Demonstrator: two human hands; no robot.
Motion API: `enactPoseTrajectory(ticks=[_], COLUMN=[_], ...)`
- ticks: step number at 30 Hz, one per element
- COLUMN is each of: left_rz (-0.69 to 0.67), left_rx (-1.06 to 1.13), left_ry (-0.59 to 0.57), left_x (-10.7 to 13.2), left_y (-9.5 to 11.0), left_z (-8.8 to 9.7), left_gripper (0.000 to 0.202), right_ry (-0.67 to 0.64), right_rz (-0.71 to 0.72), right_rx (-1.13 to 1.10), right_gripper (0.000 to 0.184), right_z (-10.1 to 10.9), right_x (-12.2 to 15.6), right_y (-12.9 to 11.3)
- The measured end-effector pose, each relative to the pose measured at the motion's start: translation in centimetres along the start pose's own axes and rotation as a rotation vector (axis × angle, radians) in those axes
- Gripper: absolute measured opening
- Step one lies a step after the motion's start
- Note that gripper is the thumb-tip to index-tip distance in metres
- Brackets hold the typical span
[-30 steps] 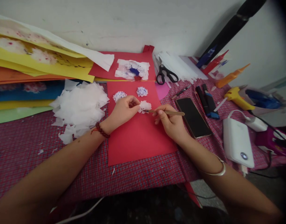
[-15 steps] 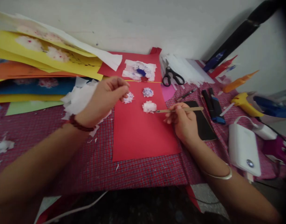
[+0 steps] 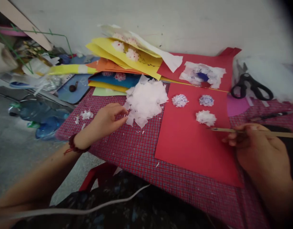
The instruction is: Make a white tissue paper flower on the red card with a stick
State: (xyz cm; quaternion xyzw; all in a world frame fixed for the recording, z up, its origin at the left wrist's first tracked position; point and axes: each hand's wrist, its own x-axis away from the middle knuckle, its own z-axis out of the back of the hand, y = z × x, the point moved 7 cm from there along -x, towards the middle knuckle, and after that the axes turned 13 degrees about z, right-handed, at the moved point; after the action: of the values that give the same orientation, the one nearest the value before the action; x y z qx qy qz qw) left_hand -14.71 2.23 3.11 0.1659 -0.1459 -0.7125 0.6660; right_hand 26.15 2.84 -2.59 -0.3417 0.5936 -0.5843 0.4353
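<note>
My left hand [image 3: 107,122] is at the left edge of a heap of white tissue-paper pieces [image 3: 147,98]. Thumb and fingers are apart, and nothing shows between them. My right hand [image 3: 263,156] grips a thin paintbrush [image 3: 224,129], its tip pointing left, just below a plain white paper tuft [image 3: 206,118] on the red sheet [image 3: 194,143]. Two more tufts sit above on that sheet: a purple-speckled one [image 3: 180,100] and a bluer one [image 3: 206,100]. Behind them lies a white paper piece smeared with dark blue paint [image 3: 202,75].
Black-handled scissors [image 3: 251,86] lie at the back right, near a dark pen [image 3: 272,115]. Stacked coloured sheets [image 3: 146,62] lean by the wall. White scraps [image 3: 86,114] lie on the checked tablecloth [image 3: 134,143]. Plastic bottles [image 3: 48,124] stand below on the left.
The view has swung left. My left hand has moved from above the red sheet to the tissue-paper heap. The brush remains in my right hand, its tip now slightly below the white tuft.
</note>
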Motion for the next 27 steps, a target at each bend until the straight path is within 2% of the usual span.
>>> enactPoseTrajectory(ticks=[2, 7, 12, 18, 22, 25, 27], left_rz=[0.029, 0.098, 0.141, 0.233, 0.243, 0.224, 0.221], left_rx=[0.0, 0.166, 0.245, 0.469, 0.37, 0.238, 0.22], left_ry=[0.001, -0.082, -0.076, -0.114, -0.046, -0.118, -0.187], left_x=[0.2, 0.1, 0.5, 0.8, 0.0, -0.7, -0.9], left_y=[-0.7, -1.4, -1.7, -1.2, -1.5, -2.1, -2.4], left_z=[-0.5, -1.4, -1.3, -0.8, -0.5, -1.5, -2.1], left_gripper=[0.012, 0.009, 0.008, 0.011, 0.012, 0.017, 0.012], right_ry=[0.006, 0.011, -0.001, -0.017, -0.021, -0.023, -0.035], right_rz=[0.0, 0.024, 0.023, 0.037, 0.032, 0.022, 0.024], right_rx=[0.012, -0.017, -0.031, -0.071, -0.068, -0.062, -0.061], right_gripper=[0.027, 0.026, 0.025, 0.022, 0.021, 0.021, 0.02], right_z=[0.0, 0.0, 0.0, 0.1, 0.2, 0.2, 0.1], right_x=[0.0, -0.1, 0.0, -0.1, -0.1, -0.1, -0.2], right_y=[0.0, 0.2, 0.4, 0.4, 0.6, 0.6, 0.6])
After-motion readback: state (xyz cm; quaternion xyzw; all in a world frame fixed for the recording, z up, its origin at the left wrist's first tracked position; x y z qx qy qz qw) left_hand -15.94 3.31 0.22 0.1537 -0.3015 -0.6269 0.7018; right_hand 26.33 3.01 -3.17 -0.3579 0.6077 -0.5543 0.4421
